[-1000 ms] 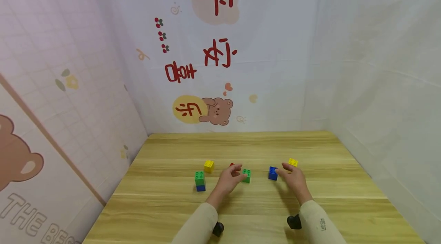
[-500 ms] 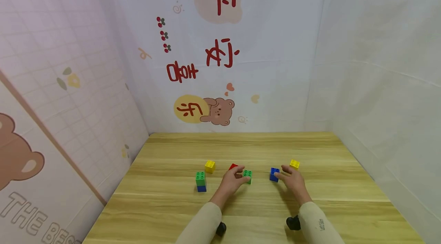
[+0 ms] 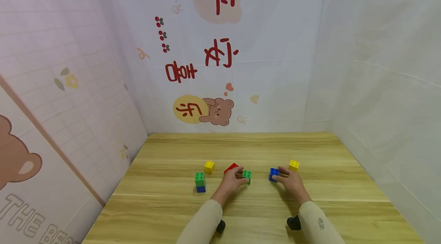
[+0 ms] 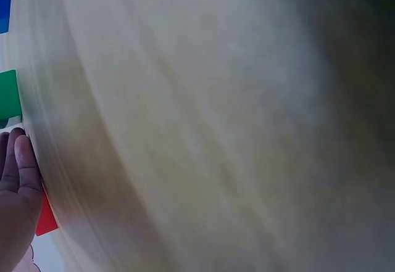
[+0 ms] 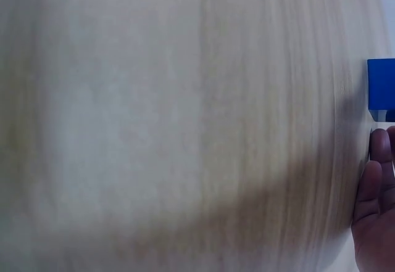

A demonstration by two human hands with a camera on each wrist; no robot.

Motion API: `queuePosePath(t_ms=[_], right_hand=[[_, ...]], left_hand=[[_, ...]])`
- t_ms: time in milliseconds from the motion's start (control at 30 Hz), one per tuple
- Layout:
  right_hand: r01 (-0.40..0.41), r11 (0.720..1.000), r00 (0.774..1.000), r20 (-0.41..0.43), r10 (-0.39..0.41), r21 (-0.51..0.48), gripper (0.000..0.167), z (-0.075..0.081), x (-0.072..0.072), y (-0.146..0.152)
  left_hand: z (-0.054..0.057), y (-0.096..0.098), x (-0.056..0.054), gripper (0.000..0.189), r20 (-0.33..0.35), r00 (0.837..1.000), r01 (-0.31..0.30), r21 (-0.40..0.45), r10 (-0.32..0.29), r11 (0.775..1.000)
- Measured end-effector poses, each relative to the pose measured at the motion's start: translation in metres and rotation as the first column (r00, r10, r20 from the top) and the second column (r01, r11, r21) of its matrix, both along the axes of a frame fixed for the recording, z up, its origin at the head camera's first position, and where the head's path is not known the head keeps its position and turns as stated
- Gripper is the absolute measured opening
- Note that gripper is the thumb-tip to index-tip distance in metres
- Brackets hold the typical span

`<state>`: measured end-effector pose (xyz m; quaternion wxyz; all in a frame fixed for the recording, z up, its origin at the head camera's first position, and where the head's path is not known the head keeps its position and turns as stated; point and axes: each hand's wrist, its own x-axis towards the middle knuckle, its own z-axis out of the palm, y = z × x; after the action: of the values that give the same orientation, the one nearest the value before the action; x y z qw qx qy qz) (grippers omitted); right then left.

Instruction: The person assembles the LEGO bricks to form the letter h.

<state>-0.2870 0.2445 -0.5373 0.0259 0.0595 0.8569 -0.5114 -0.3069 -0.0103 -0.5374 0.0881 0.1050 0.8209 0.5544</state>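
Observation:
My left hand (image 3: 231, 181) bends around a green toy building brick (image 3: 247, 175), its thumb overlapping the near face and its index finger at the far left corner. In the left wrist view the lower fingertips lie just short of that green brick (image 4: 8, 96). A red brick (image 3: 231, 168) is partly hidden behind this hand. My right hand (image 3: 292, 180) reaches to a blue brick (image 3: 273, 172), thumb across its front and forefinger at its right rear. The right wrist view has the lower fingers a small gap from the blue brick (image 5: 382, 84).
On the wooden table (image 3: 255, 213), a green brick (image 3: 200, 179) sits stacked on a blue one (image 3: 201, 189) at left. One yellow brick (image 3: 209, 167) lies behind that stack; another yellow brick (image 3: 294, 165) is beyond my right hand. Printed white cloth (image 3: 275, 45) encloses the table's back and sides.
My right hand has come left and lower, its thumb now overlapping the blue brick. The left hand has shifted slightly right and nearer, so more of the red brick shows. The bricks stay put.

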Motion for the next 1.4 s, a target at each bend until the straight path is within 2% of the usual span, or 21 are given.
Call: queuePosePath(t_ms=[300, 533, 867, 1133, 1267, 1400], right_hand=[[-0.007, 1.000, 1.000, -0.005, 0.007, 0.026, 0.056, 0.000, 0.001, -0.002], [-0.014, 0.998, 1.000, -0.002, 0.014, 0.063, 0.055, 0.002, 0.002, -0.001], [-0.025, 0.998, 0.999, -0.041, 0.028, 0.055, 0.051, 0.002, 0.003, 0.004], [-0.025, 0.998, 1.000, 0.007, 0.025, 0.052, 0.057, 0.003, 0.003, 0.006], [-0.030, 0.998, 1.000, 0.005, 0.030, 0.054, 0.056, 0.004, 0.004, 0.005], [-0.045, 0.997, 0.999, -0.010, 0.046, 0.065, 0.055, 0.008, 0.004, 0.002]], left_hand=[[0.003, -0.001, 0.000, 0.052, 0.005, 1.000, 0.024, -0.028, -0.024, 0.999], [0.003, -0.001, 0.003, 0.043, -0.017, 0.999, 0.032, -0.042, -0.033, 0.999], [0.003, 0.003, 0.005, 0.035, 0.011, 1.000, 0.029, -0.057, -0.029, 0.998], [0.002, 0.009, 0.010, 0.030, -0.031, 0.999, 0.032, -0.052, -0.034, 0.998], [0.003, 0.010, 0.011, 0.029, -0.046, 0.998, 0.041, -0.064, -0.044, 0.997], [0.003, 0.009, 0.011, 0.029, -0.032, 0.998, 0.048, -0.084, -0.051, 0.995]])
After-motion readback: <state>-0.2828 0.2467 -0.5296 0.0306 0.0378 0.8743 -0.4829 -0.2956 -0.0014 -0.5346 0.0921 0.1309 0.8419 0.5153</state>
